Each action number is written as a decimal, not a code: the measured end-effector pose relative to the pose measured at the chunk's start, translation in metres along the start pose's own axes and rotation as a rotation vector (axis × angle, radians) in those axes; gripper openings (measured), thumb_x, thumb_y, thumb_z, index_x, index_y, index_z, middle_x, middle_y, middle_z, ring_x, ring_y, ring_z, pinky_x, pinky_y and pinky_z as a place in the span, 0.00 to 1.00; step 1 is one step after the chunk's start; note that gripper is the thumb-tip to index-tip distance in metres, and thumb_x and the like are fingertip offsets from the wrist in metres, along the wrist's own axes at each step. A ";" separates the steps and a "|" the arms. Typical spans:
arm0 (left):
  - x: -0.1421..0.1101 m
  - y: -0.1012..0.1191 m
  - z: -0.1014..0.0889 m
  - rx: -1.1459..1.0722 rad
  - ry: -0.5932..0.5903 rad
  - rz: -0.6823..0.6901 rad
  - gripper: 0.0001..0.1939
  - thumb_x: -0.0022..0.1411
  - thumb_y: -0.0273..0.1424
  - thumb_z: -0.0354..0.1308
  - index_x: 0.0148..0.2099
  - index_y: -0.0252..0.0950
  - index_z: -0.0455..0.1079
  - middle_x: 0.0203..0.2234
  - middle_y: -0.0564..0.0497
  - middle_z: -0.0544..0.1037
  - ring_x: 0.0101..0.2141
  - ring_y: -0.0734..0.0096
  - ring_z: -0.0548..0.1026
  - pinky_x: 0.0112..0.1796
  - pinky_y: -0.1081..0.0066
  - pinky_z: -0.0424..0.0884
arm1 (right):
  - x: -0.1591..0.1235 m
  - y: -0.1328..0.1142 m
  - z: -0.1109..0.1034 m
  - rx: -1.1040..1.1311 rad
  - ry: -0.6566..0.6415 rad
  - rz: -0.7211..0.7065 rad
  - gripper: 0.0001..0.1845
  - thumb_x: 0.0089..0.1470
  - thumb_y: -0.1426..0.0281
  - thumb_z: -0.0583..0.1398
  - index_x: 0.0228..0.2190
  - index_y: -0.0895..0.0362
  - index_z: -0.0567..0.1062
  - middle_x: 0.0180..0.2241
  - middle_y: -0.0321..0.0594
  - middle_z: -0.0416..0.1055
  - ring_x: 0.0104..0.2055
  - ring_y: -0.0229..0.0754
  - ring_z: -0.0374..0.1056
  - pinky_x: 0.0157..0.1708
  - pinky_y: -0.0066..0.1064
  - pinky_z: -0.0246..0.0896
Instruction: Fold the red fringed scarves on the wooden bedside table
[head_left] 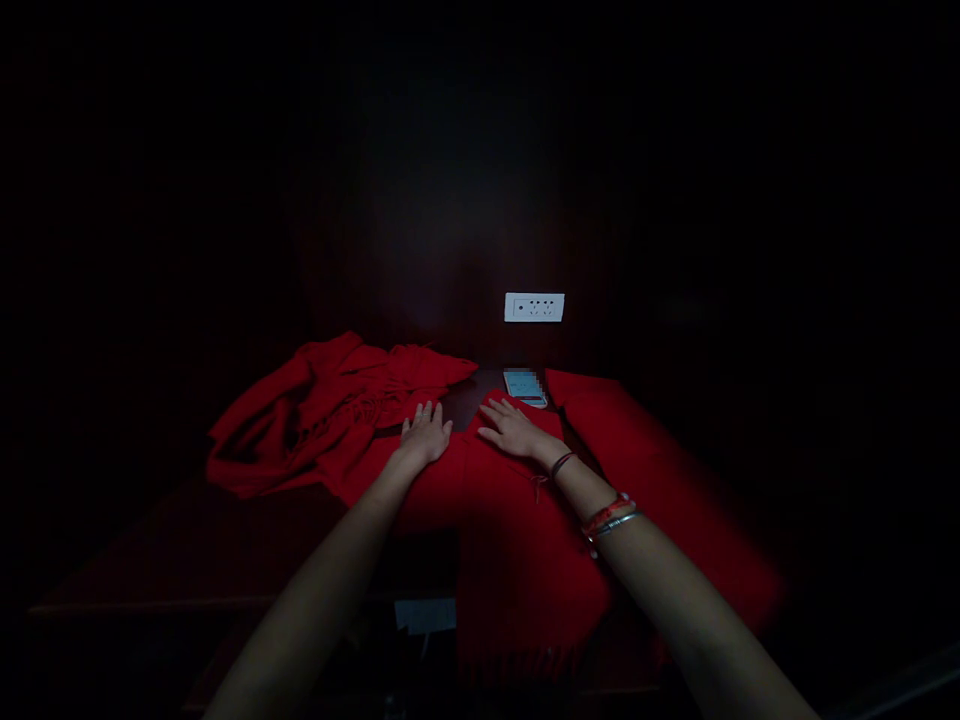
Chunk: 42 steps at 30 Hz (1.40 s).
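A red fringed scarf lies over the table, with one end hanging past the front edge. My left hand rests flat on its left stretch, fingers spread. My right hand lies palm down on a folded part of the same red cloth, its fingers stretched out. Bracelets circle my right wrist and forearm. Left of my left hand is a crumpled heap of red fringed cloth. Whether the heap and the scarf are one piece, I cannot tell.
Another flat red cloth lies along the right side. A phone with a lit screen sits behind my right hand. On the dark back wall is a white socket panel. Below the dark table a pale object shows. The surroundings are very dark.
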<state>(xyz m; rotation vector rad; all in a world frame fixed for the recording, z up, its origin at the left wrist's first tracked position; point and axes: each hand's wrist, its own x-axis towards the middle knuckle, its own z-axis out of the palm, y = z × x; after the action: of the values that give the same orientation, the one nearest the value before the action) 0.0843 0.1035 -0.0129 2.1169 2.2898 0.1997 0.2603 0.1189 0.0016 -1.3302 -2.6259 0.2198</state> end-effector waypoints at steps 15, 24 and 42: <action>-0.006 0.000 0.006 0.038 -0.087 -0.093 0.28 0.58 0.41 0.30 0.59 0.35 0.37 0.57 0.47 0.34 0.55 0.60 0.33 0.50 0.56 0.40 | 0.006 0.006 0.020 -0.040 0.121 -0.199 0.23 0.54 0.64 0.41 0.51 0.54 0.54 0.54 0.40 0.49 0.56 0.43 0.41 0.51 0.41 0.38; -0.034 -0.024 0.016 -0.018 0.197 0.085 0.26 0.59 0.38 0.34 0.57 0.32 0.46 0.56 0.44 0.43 0.55 0.62 0.41 0.50 0.60 0.46 | 0.004 0.003 0.021 -0.067 0.045 -0.107 0.27 0.53 0.58 0.38 0.52 0.55 0.52 0.55 0.40 0.46 0.56 0.41 0.39 0.52 0.39 0.35; -0.049 -0.002 0.006 -0.060 -0.082 0.518 0.26 0.59 0.43 0.33 0.57 0.39 0.44 0.56 0.53 0.46 0.55 0.72 0.43 0.51 0.69 0.41 | -0.081 0.006 0.005 -0.018 0.046 0.063 0.32 0.52 0.55 0.36 0.51 0.61 0.54 0.54 0.46 0.46 0.56 0.44 0.39 0.52 0.37 0.35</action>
<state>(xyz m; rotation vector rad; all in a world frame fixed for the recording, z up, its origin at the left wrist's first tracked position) 0.0872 0.0549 -0.0225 2.5833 1.6278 0.1774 0.3108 0.0565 -0.0124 -1.4077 -2.5569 0.1730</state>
